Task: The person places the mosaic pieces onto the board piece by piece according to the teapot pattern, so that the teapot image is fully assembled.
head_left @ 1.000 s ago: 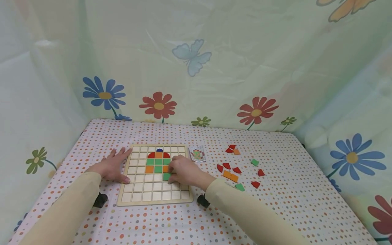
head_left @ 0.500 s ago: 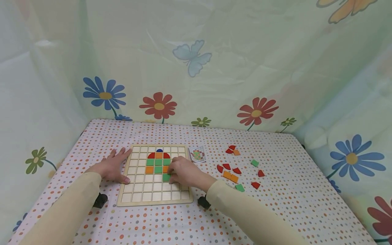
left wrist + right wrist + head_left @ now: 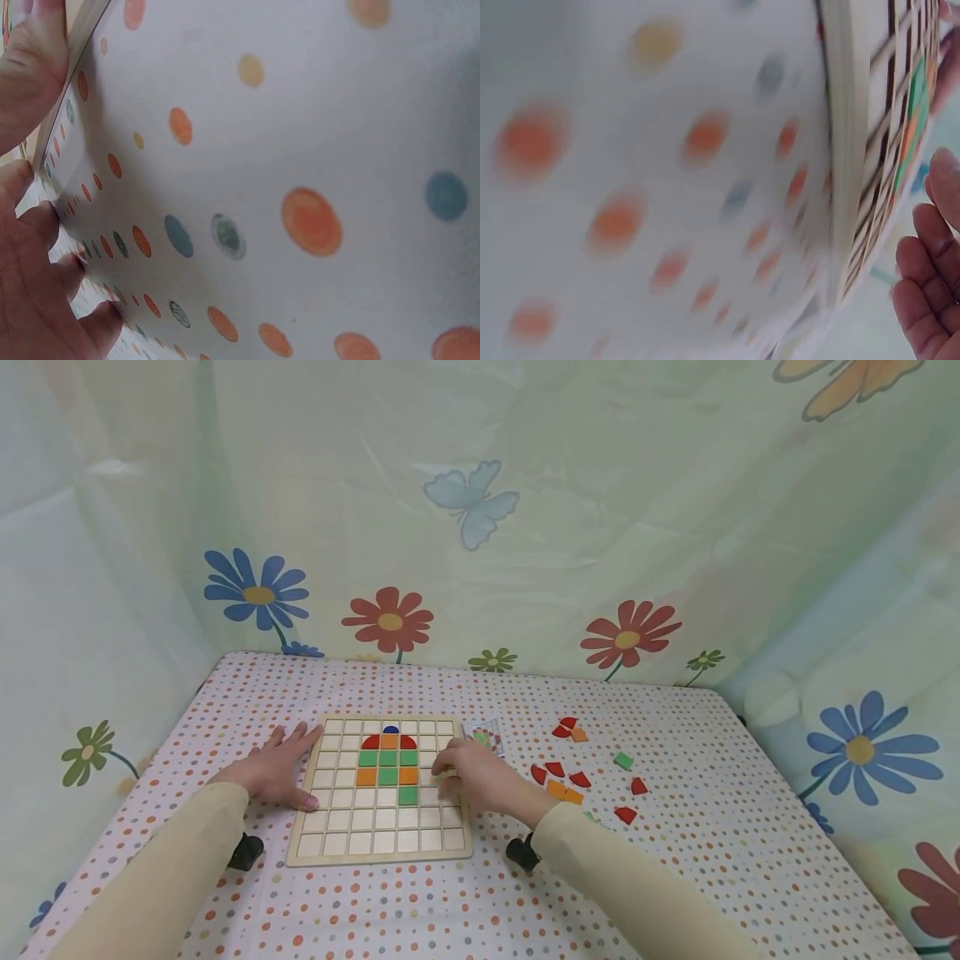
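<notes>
Rested the left hand (image 3: pixel 272 771), spread, against the board (image 3: pixel 336 820), left of lower centre. Held the right hand (image 3: pixel 480 779) loosely bent over its right side, apparently grasping nothing. Risked, perhaps, shifting the board's lowest green tile (image 3: pixel 407 796) by brushing low.

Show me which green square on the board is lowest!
The green square right below the rightmost orange square on the board; the other green squares sit in higher rows.

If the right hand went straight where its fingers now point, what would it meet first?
Likely the nearest orange square tile on the pale wooden grid board, left of the right hand; the hand's height is unclear, so it may pass above.
</notes>
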`<state>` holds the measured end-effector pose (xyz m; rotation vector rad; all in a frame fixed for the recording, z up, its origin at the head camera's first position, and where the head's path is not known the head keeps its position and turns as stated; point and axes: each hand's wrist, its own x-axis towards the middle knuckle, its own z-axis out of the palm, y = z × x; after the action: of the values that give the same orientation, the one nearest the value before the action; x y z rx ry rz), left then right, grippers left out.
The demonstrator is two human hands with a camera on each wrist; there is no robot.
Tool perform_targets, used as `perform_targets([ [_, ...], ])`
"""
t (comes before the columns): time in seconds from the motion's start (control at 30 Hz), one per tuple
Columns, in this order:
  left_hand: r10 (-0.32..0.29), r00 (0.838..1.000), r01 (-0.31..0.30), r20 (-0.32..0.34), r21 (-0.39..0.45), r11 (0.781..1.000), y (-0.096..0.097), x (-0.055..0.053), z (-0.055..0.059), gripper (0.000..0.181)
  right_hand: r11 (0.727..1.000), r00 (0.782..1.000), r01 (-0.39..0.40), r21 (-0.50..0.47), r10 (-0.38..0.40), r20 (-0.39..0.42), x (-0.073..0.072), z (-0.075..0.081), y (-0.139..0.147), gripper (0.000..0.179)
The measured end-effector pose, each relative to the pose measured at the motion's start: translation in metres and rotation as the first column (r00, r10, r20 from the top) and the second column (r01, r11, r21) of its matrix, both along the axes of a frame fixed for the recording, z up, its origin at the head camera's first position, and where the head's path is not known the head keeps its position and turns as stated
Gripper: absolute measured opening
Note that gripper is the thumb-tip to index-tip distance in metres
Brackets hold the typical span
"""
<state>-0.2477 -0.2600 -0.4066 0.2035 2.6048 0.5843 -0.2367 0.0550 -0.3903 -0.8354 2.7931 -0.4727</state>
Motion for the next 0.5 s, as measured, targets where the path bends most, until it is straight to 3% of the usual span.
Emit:
perform_targets([
  [0.3,-0.009,1.0,0.009,-0.021,-0.02,1.0,0.003,-0.001,0.003,0.122,0.978,0.981,0.19,-0.088,-0.193,-0.02,-0.008,0.006,0.081,0.019],
  [0.5,-0.008,1.0,0.008,-0.017,-0.01,1.0,0.001,0.0,0.002,0.121,0.936,0.938,0.346,-0.066,-0.347,-0.011,-0.014,0.006,0.143,0.025],
])
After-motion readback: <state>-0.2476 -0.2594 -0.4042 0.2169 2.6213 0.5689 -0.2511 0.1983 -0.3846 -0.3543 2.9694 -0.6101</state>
